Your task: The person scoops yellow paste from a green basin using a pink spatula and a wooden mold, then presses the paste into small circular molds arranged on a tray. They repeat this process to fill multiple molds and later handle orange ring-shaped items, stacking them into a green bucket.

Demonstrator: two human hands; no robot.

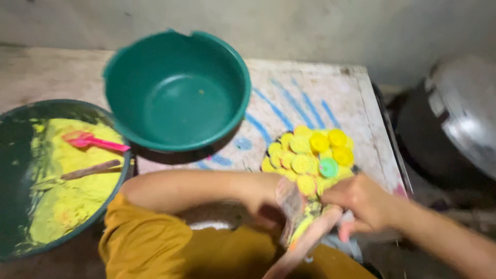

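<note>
My left hand reaches in from the left and closes around a small pale mould smeared with yellow batter. My right hand meets it from the right and grips a pale stick-like tool that slants down toward my lap. Both are blurred, so finer detail is unclear. Just beyond the hands, a dark tray holds several small yellow filled cups and one green cup.
An empty green basin stands on the worn white and blue board. A large dark basin at the left holds yellow batter, a pink spoon and a brown-handled utensil. A metal pot lid lies at the right.
</note>
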